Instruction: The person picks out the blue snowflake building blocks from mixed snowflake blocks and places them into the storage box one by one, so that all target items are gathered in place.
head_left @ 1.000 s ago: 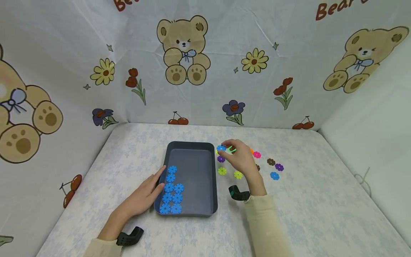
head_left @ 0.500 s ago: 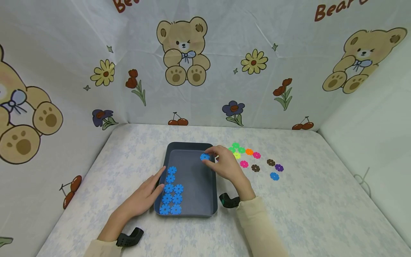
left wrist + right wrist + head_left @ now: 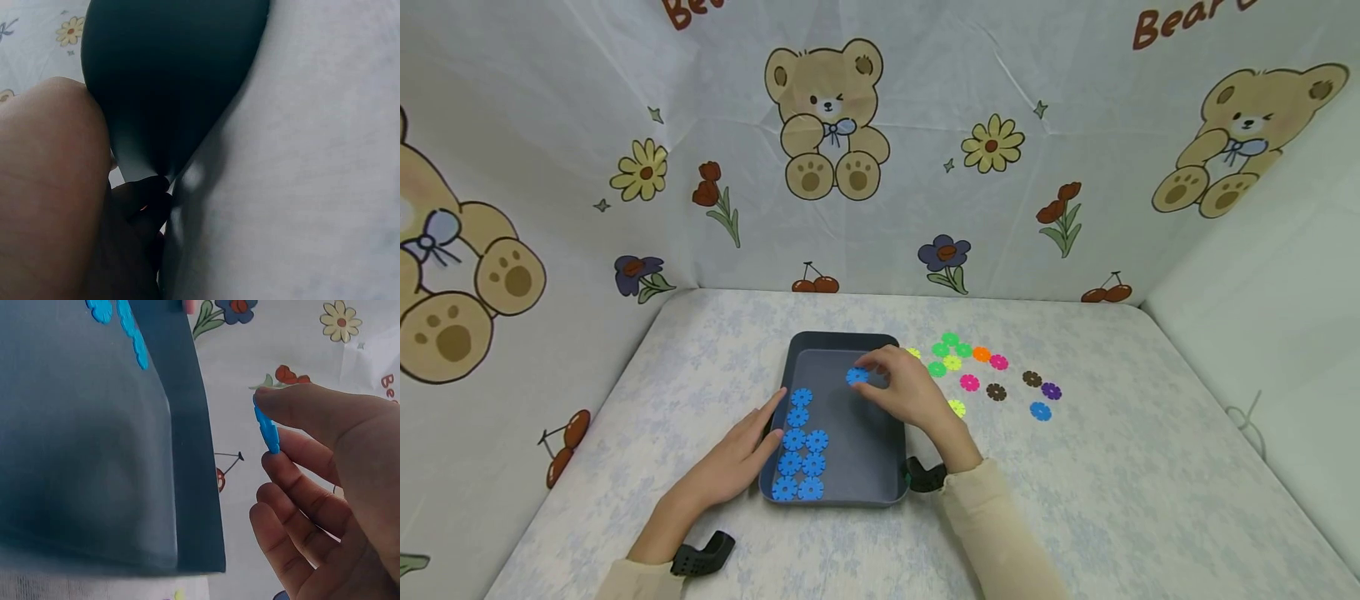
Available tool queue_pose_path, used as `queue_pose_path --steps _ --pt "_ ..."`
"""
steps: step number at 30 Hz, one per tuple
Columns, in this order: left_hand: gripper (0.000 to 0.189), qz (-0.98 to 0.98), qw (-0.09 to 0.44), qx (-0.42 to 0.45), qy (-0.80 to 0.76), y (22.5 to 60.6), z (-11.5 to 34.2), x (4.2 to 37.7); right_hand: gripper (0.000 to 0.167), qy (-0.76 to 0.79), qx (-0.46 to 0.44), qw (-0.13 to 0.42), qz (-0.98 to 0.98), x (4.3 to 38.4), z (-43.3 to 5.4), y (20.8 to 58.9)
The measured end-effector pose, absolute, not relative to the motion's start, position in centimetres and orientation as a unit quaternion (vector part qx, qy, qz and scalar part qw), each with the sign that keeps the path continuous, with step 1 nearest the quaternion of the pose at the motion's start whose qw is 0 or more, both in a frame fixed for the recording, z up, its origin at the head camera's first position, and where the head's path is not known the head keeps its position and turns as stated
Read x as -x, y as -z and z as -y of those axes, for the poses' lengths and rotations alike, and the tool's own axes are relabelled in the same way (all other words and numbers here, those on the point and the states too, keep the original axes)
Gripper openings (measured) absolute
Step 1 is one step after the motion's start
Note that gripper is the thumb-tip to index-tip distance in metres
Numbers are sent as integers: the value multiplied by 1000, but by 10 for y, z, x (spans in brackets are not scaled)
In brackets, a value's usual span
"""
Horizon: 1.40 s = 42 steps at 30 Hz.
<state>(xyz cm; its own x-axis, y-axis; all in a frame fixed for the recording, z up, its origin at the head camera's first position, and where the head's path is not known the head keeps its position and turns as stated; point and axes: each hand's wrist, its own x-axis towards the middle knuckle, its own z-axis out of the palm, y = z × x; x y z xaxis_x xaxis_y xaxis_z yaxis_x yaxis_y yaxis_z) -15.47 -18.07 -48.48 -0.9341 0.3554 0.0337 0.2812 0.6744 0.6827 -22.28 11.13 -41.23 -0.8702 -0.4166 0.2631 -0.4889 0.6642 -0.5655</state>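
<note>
A dark grey rectangular tray (image 3: 865,458) bears several blue notched plastic discs (image 3: 813,463), lined up along its left side. At that side my left hand (image 3: 737,462) holds the rim, thumb over the edge; in the left wrist view its darkened fingers (image 3: 147,203) lie against the outer wall. My right hand (image 3: 910,392) is above the tray's far right part. Between its thumb and index finger it pinches another blue disc (image 3: 856,376), which appears edge-on in the right wrist view (image 3: 267,428), raised clear of the tray. The remaining right fingers are loosely bent.
To the right of the tray, loose discs lie scattered on the pale table (image 3: 1120,467): green (image 3: 951,339), orange (image 3: 981,354), pink (image 3: 969,382), brown (image 3: 996,392), purple (image 3: 1052,391) and blue (image 3: 1041,411). A bear-print cloth (image 3: 902,250) hangs behind.
My right hand has carried the pinched blue disc leftward from beside the tray, over the right rim, to above the tray's inside. My left hand has stayed at the left rim.
</note>
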Motion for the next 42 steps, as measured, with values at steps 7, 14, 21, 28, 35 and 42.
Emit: queue_pose_path --steps 7,14,21,28,35,42 --pt "64 -914 52 -171 -364 484 181 154 30 -327 -260 43 907 220 -102 412" --pt "64 -913 51 -174 -365 484 180 155 30 -320 -271 38 907 220 -95 415" --pt "64 -914 52 -174 -364 484 181 156 30 -308 -289 26 906 223 -89 416" --pt "64 -914 54 -172 -362 485 181 154 30 -311 -318 4 896 226 -83 419" --pt "64 -916 52 -171 -359 485 181 153 29 -294 -341 -30 892 231 -77 427" --pt "64 -916 54 -168 -360 486 181 153 30 -263 -360 -58 893 232 -72 434"
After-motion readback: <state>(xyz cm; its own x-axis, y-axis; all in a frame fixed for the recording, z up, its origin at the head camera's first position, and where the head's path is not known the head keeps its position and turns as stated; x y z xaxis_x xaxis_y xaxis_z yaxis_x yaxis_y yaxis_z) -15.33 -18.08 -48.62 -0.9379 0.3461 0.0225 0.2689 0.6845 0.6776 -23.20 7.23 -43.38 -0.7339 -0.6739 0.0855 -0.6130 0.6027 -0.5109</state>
